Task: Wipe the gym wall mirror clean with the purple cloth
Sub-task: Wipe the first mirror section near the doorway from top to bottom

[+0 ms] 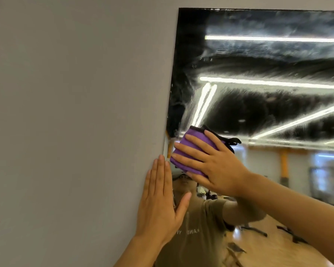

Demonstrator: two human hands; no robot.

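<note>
Right hand point(216, 166) lies flat on the purple cloth point(189, 151), fingers point(189, 158) spread and pressing the folded, black-edged cloth against the mirror point(268, 105) near its left edge, about mid-height in view. Left hand point(160, 205) rests open and flat, fingers together and grasping nothing, on the grey wall point(75, 112) right along the mirror's left edge, thumb reaching over onto the glass. Hazy streaks cover the upper mirror, across the reflected ceiling lights.

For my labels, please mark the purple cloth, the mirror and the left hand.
purple cloth point(183, 154): head view, ribbed purple face.
mirror point(268, 105): head view, smeared upper glass.
left hand point(158, 205): head view, back of hand.
</note>
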